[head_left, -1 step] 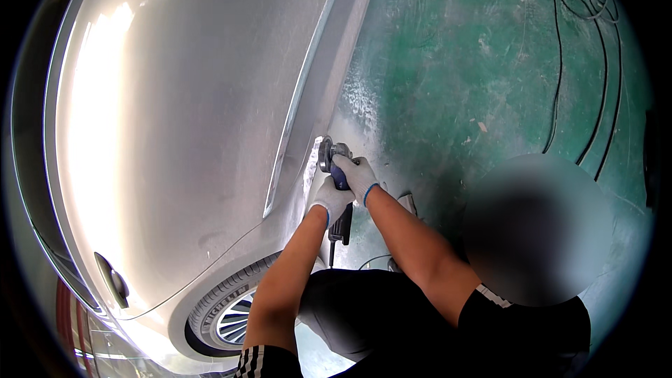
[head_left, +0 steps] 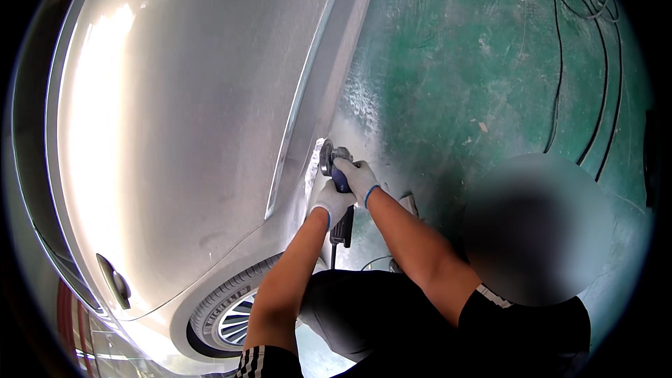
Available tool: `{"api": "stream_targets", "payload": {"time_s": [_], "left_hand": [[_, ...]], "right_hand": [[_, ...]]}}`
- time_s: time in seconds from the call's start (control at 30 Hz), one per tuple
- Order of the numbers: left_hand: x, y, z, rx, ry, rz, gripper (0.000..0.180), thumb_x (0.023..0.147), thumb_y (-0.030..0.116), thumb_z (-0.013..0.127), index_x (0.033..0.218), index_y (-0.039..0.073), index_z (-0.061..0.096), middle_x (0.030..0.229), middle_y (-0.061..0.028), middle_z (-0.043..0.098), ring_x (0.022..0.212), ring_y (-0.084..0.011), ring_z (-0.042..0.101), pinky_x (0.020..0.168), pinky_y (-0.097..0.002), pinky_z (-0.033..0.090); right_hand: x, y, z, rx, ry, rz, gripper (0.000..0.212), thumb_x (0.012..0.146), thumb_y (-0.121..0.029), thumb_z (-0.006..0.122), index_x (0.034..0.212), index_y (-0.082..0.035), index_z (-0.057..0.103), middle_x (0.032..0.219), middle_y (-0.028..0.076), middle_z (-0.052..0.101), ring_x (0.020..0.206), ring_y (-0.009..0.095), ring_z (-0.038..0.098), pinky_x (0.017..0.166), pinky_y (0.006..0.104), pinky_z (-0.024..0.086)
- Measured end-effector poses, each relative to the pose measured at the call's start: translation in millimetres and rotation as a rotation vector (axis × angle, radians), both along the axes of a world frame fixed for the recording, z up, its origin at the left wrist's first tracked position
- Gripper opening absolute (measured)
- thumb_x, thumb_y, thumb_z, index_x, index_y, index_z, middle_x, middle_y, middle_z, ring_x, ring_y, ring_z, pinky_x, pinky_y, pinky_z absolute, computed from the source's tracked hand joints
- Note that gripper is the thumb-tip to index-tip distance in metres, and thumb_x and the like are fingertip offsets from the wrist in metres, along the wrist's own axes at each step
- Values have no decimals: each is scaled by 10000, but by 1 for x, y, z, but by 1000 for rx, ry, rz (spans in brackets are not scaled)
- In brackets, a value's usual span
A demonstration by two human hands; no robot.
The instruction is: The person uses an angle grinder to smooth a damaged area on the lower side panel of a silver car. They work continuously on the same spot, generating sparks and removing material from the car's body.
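Both my hands are closed around a dark blue and black angle grinder (head_left: 341, 180), and each wears a pale glove with a blue cuff. My right hand (head_left: 360, 179) grips it near the grey gear head. Lower on the body is my left hand (head_left: 334, 200), with the black rear end and cord showing below it. The grinder's round disc and guard (head_left: 326, 157) stand on edge against, or very close to, a rough whitish patch (head_left: 312, 171) on the car's lower sill. Whether the disc touches cannot be made out.
A silver-beige car (head_left: 189, 112) fills the left side, with its door handle (head_left: 114, 281) and a wheel (head_left: 234, 322) at the lower left. Pale dust (head_left: 362, 101) lies on the green floor (head_left: 448, 63) beside the sill. Dark cables (head_left: 607, 98) run along the right.
The grinder and both hands sit very slightly lower in the picture, and the car appears shifted a little to the right. My grip is the same.
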State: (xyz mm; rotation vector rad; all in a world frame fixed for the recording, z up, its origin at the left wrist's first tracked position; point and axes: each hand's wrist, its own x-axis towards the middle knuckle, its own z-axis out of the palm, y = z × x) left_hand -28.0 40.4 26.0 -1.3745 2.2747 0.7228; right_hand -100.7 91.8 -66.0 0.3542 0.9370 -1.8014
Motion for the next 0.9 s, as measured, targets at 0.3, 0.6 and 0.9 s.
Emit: {"api": "stream_targets", "payload": {"time_s": [0.3,0.6,0.9], "left_hand": [[-6,5,0,-81,-29,-39,608,799,245,860,1307,-31,670,1144,-156,768,1047,-249,751,932,-361,583],[-2,2,-10,-10,35,-5,734,774,306,851,1335,-74,572,1157,-216,750,1080,-333,756,944,-400,589],[-16,21,15,-74,18,-59,605,785,240,873,1293,-18,668,1125,-126,756,1033,-233,741,919,-360,584]], "right_hand": [[-5,-4,-6,-44,-55,-10,888,832,-477,862,1348,168,536,1133,218,695,925,234,733,796,380,628],[-8,-9,-22,9,62,69,919,792,-524,856,1330,171,590,1177,259,725,1016,287,755,887,405,619],[-8,-5,-11,42,103,-6,795,866,-444,864,1304,142,553,1093,195,694,911,212,718,780,370,616]]}}
